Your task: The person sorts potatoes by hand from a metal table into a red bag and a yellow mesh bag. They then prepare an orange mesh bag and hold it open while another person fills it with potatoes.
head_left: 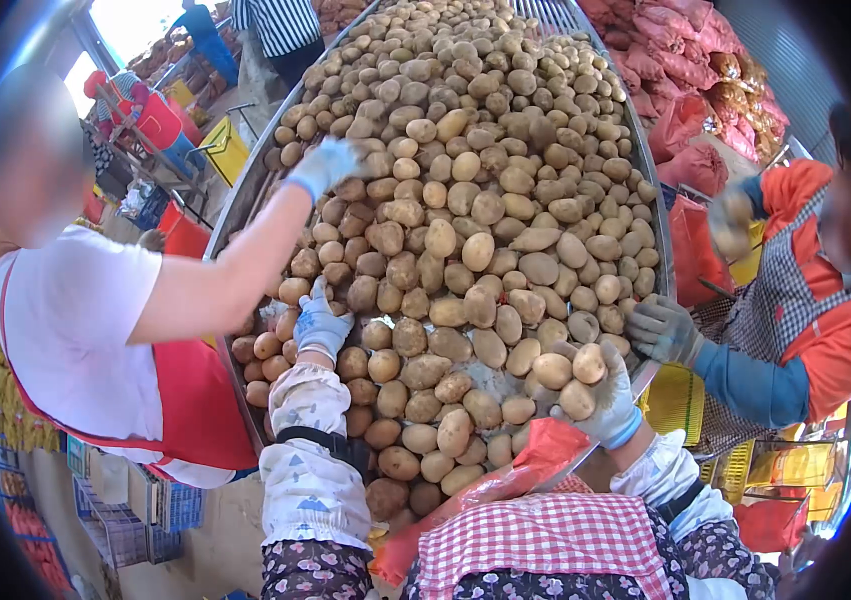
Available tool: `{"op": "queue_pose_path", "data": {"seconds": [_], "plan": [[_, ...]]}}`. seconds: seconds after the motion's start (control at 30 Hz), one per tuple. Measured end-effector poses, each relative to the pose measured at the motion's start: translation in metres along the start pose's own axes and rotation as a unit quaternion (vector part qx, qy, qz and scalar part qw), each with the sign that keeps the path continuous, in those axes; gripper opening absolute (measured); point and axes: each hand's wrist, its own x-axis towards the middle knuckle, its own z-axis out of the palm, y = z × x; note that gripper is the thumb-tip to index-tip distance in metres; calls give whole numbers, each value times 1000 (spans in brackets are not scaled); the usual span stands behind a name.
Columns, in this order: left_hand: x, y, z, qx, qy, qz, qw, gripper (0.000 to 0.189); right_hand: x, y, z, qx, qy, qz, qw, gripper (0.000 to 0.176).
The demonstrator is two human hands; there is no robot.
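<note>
A long metal sorting table (652, 190) is heaped with potatoes (465, 170). My left hand (321, 322), in a pale blue glove, rests on the potatoes near the table's left edge. My right hand (600, 395), in a grey glove with a blue cuff, is closed around three potatoes (570, 375) at the table's near right edge. A red mesh bag (505, 480) lies against my checked apron just below that hand.
A person in a white shirt and red apron on the left reaches a gloved hand (327, 165) onto the pile. A person in orange on the right has a gloved hand (663, 330) at the rim. Red mesh sacks (690, 60) are stacked far right. Yellow crates (680, 400) stand below.
</note>
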Motion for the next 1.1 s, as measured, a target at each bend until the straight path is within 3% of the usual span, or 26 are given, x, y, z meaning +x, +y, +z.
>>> {"op": "queue_pose_path", "data": {"seconds": [0.07, 0.1, 0.13, 0.17, 0.2, 0.23, 0.27, 0.4, 0.43, 0.47, 0.53, 0.57, 0.6, 0.67, 0.7, 0.87, 0.97, 1.07, 1.1], "plan": [[25, -31, 32, -124, 88, 62, 986, 84, -7, 2, 0, -31, 36, -39, 998, 75], [24, -29, 35, -420, 126, 150, 886, 65, -9, 0, -4, -10, 2, -29, 1000, 73], [21, -35, 32, -418, 130, 149, 887, 65, -12, -2, -8, -10, -1, -26, 1000, 73], [18, -45, 26, -606, 24, 82, 791, 56, -16, -3, -11, 13, 1, -28, 1000, 72], [1, -43, 5, -758, -82, 11, 647, 50, -17, -2, -12, 36, 3, -30, 999, 71], [-30, -29, -20, -823, -159, -68, 541, 51, -18, -1, -8, 45, 40, -32, 998, 71], [-61, -17, -32, -867, -193, -31, 459, 53, -16, 0, -9, 44, 36, -28, 998, 71], [-123, 26, -33, -929, -298, -18, 217, 60, 0, 4, -7, 4, 33, 7, 999, 72], [-132, 36, -26, -936, -281, -10, 211, 63, 6, 8, -2, -10, 37, 32, 999, 72], [-140, 47, -21, -950, -257, -40, 171, 62, 12, 10, 3, -7, 38, 33, 999, 72], [-153, 72, -18, -955, -223, -104, 168, 63, 25, 13, 12, -16, -40, 106, 993, 72], [-161, 87, -18, -950, -219, -77, 210, 61, 32, 15, 10, -12, -35, 103, 994, 72], [-166, 101, -10, -948, -227, -81, 210, 61, 40, 16, 3, -23, -55, 130, 990, 72], [-175, 130, 5, -914, -140, -13, 380, 56, 43, 14, 0, -33, -68, 150, 986, 73], [-179, 145, 15, -910, -104, 3, 402, 54, 42, 13, 0, -63, -60, 146, 985, 73], [-201, 191, 15, -898, -135, 57, 415, 54, 18, -14, -11, -92, -47, 190, 976, 64], [-199, 213, 19, -862, -146, 133, 466, 59, 4, -29, -16, -137, -40, 182, 973, 63], [-208, 241, 22, -845, -165, 141, 489, 61, -5, -43, -31, -145, -20, 166, 975, 62], [-210, 254, 16, -867, -157, 102, 462, 52, -9, -47, -34, -132, -16, 151, 980, 62]]}}
